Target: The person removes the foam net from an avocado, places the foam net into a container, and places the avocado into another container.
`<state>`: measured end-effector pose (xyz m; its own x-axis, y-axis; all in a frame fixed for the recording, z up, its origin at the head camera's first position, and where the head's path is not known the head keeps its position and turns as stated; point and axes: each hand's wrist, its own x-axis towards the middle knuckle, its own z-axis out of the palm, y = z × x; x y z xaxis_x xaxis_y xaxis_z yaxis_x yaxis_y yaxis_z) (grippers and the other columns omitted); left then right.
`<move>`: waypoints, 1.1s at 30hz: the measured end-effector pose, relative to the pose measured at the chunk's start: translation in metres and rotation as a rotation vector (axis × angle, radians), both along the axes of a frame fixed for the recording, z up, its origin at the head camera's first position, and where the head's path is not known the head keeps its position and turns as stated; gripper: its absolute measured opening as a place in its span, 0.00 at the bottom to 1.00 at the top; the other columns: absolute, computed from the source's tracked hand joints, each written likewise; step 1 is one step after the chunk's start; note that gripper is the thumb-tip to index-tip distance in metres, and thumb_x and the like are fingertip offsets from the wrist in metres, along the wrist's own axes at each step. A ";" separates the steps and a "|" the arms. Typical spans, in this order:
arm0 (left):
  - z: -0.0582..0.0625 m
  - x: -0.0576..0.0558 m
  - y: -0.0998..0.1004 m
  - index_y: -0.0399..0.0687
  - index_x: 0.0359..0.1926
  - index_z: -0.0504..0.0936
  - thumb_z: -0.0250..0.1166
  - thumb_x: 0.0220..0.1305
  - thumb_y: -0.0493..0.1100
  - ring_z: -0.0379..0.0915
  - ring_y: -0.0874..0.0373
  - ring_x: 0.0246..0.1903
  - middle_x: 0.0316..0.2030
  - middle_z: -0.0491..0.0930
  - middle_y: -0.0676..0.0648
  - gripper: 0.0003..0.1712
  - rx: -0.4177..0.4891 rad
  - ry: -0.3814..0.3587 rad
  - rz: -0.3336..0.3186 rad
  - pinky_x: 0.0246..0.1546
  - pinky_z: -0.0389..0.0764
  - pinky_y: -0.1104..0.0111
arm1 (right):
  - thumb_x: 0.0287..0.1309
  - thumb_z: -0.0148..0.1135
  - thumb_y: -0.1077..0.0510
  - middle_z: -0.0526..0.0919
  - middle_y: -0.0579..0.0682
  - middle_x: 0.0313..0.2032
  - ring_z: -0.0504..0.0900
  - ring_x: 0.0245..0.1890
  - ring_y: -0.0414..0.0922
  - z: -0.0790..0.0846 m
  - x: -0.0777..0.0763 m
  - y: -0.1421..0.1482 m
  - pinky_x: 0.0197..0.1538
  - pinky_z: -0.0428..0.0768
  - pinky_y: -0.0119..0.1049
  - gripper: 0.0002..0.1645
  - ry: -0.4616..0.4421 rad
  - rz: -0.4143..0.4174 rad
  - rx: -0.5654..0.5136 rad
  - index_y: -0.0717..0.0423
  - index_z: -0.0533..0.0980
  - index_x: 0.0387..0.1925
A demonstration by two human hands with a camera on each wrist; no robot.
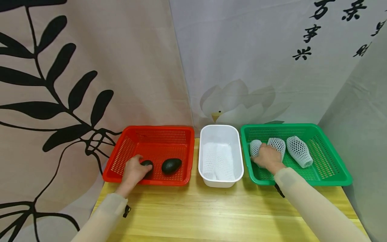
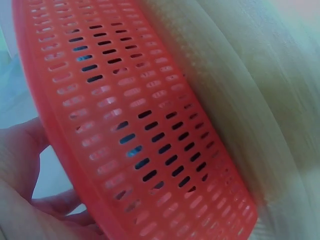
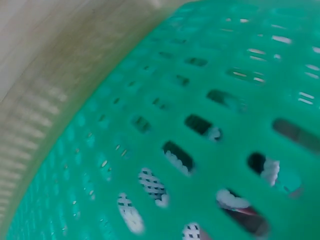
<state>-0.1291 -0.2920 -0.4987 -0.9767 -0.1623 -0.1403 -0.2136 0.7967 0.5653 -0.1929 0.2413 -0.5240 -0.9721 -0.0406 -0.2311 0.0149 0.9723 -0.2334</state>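
Observation:
In the head view my left hand (image 1: 133, 172) reaches into the red basket (image 1: 184, 176), its thumb and fingers around a dark green avocado (image 1: 147, 163). Another avocado (image 1: 171, 166) lies to the right in the same basket. My right hand (image 1: 269, 158) is over the left end of the green basket (image 1: 329, 179), fingers curled on a white foam net sleeve (image 1: 255, 147). Two more sleeves, a middle one (image 1: 277, 145) and a right one (image 1: 299, 151), lie beside it. Basket walls block most of both wrist views; some white netting (image 3: 131, 214) shows through the green slots.
Between the baskets stands a deep white plastic bin (image 1: 220, 176). All three containers sit in a row on a light wooden table (image 1: 211, 215). Behind them hangs a printed cloth (image 1: 145, 67) with dark leaves and brush characters.

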 end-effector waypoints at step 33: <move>0.021 0.018 0.025 0.33 0.67 0.75 0.75 0.62 0.52 0.75 0.33 0.59 0.63 0.76 0.31 0.39 0.035 0.253 0.040 0.56 0.78 0.40 | 0.63 0.60 0.37 0.68 0.82 0.64 0.76 0.56 0.75 0.004 0.005 0.013 0.50 0.80 0.68 0.60 0.031 -0.080 -0.132 0.80 0.52 0.74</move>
